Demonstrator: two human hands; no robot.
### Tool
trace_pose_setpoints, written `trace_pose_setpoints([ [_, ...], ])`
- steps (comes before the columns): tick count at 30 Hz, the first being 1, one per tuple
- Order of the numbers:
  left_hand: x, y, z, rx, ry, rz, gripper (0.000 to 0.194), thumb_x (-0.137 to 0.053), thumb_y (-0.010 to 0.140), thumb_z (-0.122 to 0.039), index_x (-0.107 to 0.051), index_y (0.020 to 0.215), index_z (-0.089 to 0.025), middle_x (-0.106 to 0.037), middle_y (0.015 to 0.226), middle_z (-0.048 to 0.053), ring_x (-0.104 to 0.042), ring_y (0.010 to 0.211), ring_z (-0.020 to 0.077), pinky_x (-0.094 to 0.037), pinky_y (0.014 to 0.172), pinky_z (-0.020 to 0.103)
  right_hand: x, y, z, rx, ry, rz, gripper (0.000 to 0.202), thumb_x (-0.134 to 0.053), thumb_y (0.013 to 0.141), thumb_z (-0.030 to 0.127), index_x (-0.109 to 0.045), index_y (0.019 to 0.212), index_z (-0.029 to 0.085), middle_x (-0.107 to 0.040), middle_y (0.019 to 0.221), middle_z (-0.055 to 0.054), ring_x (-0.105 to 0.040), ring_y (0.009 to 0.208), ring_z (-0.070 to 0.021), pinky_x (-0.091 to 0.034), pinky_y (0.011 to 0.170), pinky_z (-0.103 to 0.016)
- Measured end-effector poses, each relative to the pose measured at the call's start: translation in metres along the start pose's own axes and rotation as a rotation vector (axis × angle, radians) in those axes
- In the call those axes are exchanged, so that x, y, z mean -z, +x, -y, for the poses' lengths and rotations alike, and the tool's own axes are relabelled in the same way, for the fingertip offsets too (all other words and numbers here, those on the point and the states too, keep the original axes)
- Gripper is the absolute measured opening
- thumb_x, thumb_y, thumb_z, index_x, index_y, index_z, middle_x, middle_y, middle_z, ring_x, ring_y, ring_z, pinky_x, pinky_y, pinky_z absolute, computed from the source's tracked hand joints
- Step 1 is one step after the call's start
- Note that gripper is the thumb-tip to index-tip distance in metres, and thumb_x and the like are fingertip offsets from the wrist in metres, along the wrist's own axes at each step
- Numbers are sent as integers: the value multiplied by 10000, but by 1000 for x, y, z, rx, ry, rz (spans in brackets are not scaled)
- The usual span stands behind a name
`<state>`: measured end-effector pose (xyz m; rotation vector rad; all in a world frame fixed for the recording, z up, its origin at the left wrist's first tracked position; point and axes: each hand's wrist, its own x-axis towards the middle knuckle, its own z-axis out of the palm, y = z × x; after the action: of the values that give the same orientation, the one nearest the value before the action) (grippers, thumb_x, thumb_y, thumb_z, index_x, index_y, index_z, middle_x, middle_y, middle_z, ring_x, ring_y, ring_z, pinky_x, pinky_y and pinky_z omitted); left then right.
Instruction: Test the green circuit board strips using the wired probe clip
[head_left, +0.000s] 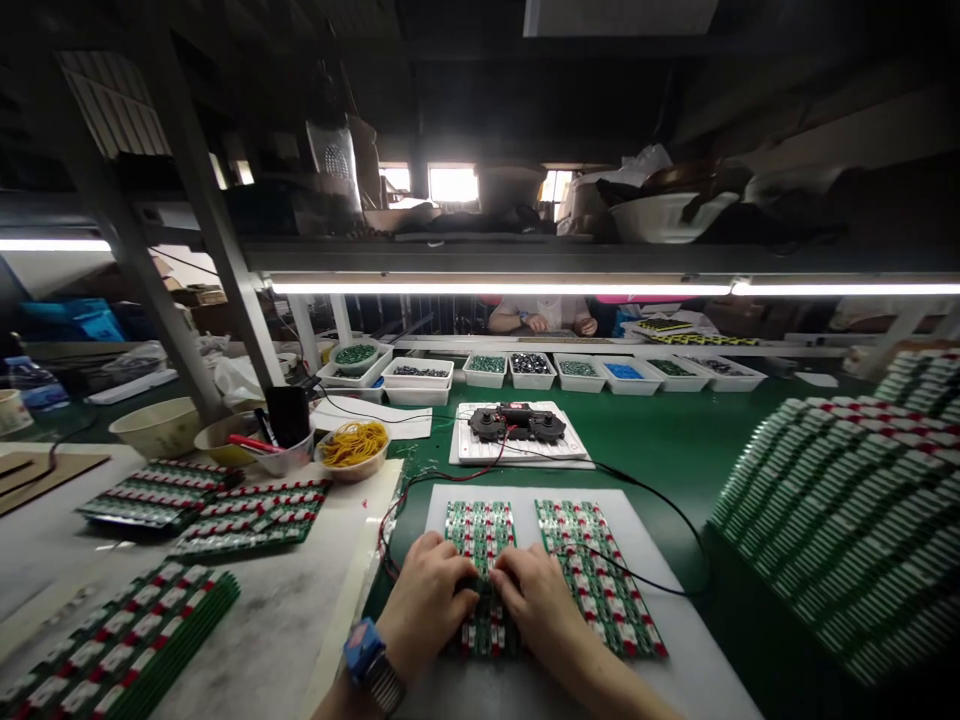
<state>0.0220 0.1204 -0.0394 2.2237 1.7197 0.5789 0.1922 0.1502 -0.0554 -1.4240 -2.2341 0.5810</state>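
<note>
Directly in front of me, a green circuit board panel (pixel 480 522) with rows of white and red parts lies on a white mat (pixel 525 690). My left hand (pixel 431 605) is closed at its left side, thumb and fingers drawn together over the board. From the right, my right hand (pixel 536 600) is also closed, its bent fingertips on the panel close to the left thumb. Any small part under the fingertips is hidden. A second circuit board panel (pixel 600 590) lies just right of my right hand. A blue wrist strap (pixel 367 655) is on my left wrist.
A black device (pixel 517 422) with red and black wires sits on a white tray (pixel 469 450) behind the mat. Stacked panels (pixel 847 520) stand right; more panels (pixel 127 640) lie left. Beyond are rubber bands (pixel 354 444), part bins (pixel 531 368) and another person's hands (pixel 536 322).
</note>
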Motion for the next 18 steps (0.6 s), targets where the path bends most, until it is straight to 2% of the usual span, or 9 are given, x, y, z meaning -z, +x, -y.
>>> trace_pose_setpoints([
  [5,8,-1,-2,-23,-23,-9,154,-690,767,-144,-714,899,-220,-646,851,16,-508,933,225,-391,902,361,7,-5,-2,76,134,-22,107,-578,877,155,-653,820,204,-670,830,-1,-550,865,-197,-349,779,-284],
  [9,15,-4,-1,-63,-105,50,187,-700,782,-182,-723,955,-251,-640,839,11,-512,934,212,-409,888,329,16,-10,-2,93,275,65,126,-539,882,162,-650,831,195,-672,840,-7,-585,807,-169,-391,726,-241],
  [12,17,-6,-1,-78,-122,120,183,-717,754,-179,-728,916,-264,-636,820,1,-516,930,207,-415,872,315,19,-15,-2,95,264,153,120,-539,873,167,-649,836,196,-670,827,-5,-601,777,-165,-396,683,-227],
  [18,16,-6,-1,-52,-121,157,203,-721,733,-155,-727,909,-257,-637,836,-2,-517,939,204,-416,856,302,17,-16,-4,95,222,170,118,-545,868,158,-653,843,197,-674,830,-4,-609,783,-165,-390,677,-221],
])
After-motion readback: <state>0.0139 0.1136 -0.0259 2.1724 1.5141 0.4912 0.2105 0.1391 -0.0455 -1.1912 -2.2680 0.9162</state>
